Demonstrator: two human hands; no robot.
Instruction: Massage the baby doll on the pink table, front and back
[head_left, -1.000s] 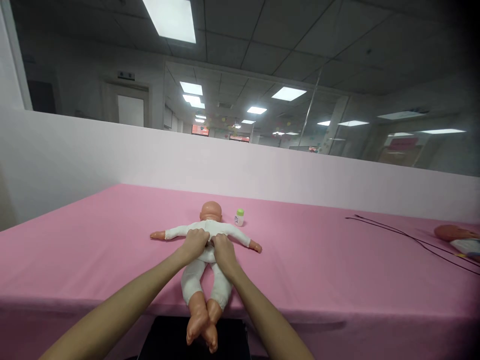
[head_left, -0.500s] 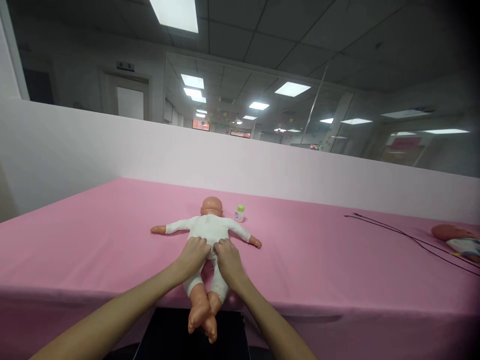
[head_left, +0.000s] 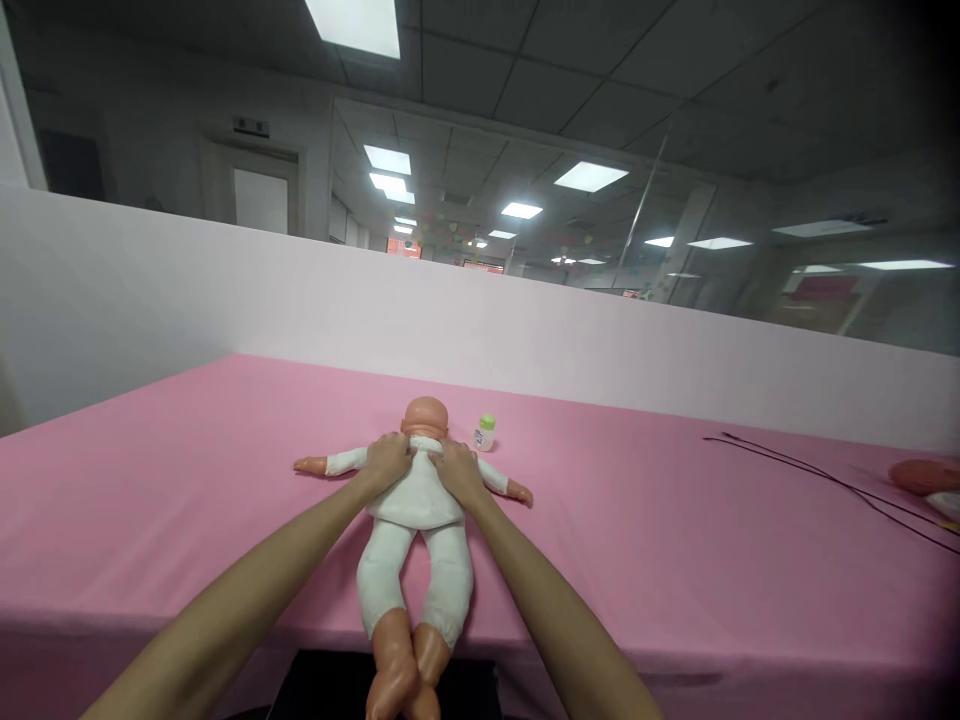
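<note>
- The doll (head_left: 416, 502) lies on the tabletop (head_left: 637, 545), apparently face down, feet toward the person, which seems to leave its back square to both hands.
- The left hand (head_left: 388, 463) and right hand (head_left: 457, 470) rest either side of its upper back, probably paired for even contact.
- Their fingers are bent against the white suit; whether they pinch cloth or merely press, I cannot tell.
- The bottle (head_left: 486, 434) stands upright beside the head, likely kept near yet clear of the hands.
- The doll's face is hidden; its crossed feet overhang the near edge, cut off below.
- Far right, past the cords (head_left: 795, 464), a reddish object (head_left: 916, 477) is cropped and unclear.
</note>
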